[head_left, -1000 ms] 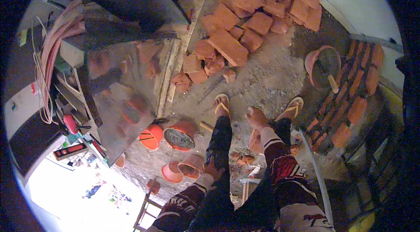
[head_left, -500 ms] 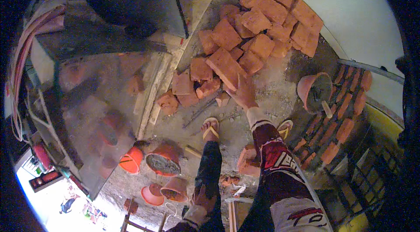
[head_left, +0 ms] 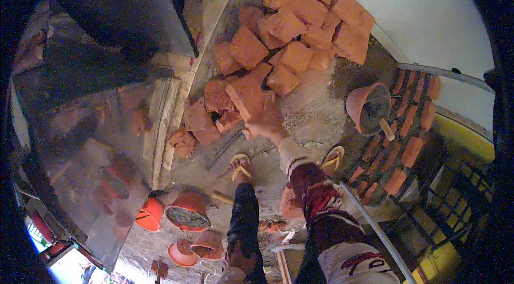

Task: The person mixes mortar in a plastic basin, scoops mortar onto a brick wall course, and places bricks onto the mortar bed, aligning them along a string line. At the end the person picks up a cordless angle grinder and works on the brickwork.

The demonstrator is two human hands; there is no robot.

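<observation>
My right hand [head_left: 267, 121] reaches forward past my foot and is closed round the near end of an orange-red brick [head_left: 244, 96]. That brick lies tilted at the near edge of a loose pile of bricks [head_left: 297, 27]. Broken brick pieces [head_left: 182, 141] sit to the left of the hand. Low in the picture, my left hand [head_left: 242, 258] rests on my left leg with its fingers lying over the dark trousers; it holds nothing that I can see.
A mortar bucket [head_left: 357, 107] with a wooden handle sticking out stands at the right, by a brick wall section [head_left: 412, 123]. Orange buckets [head_left: 149, 214] stand at lower left, one mortar-filled [head_left: 187, 214]. Wooden planks [head_left: 163, 123] and a glassy panel [head_left: 85, 177] lie left.
The view has shifted right, so the scene sits farther left. My right hand stays on the brick, which looks a little more turned. My left hand remains on my leg.
</observation>
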